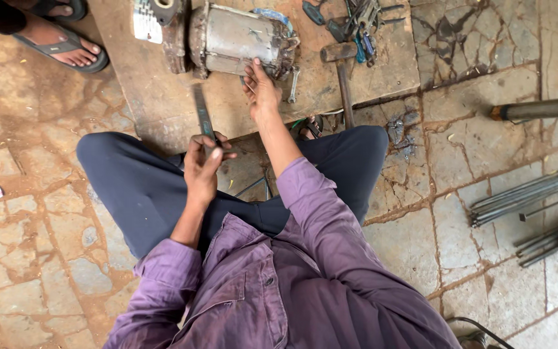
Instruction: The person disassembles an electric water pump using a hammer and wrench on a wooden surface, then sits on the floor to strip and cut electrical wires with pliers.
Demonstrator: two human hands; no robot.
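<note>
Seated on a cracked stone floor (46, 258), legs crossed, purple sleeves pushed toward the wrists. Left hand (201, 169) closed in a full grip round the lower end of a long flat metal file (203, 116) — blade slanting up and away onto the wooden surface (156, 97). Right hand (261, 89) stretched forward, fingers loosely curled and touching the lower edge of a grey cylindrical motor housing (237, 37); whether anything is pinched in that grip cannot be told. Motor lying on its side on the surface, well ahead of the knees. Just right of the fingers, a small spanner (293, 85); further right a hammer (342, 71), handle pointing back toward the knee. Heap of hand tools (356, 22) at the far edge. Another person's sandalled foot (59, 44) upper left — metal rods (531, 190) on the floor at right
</note>
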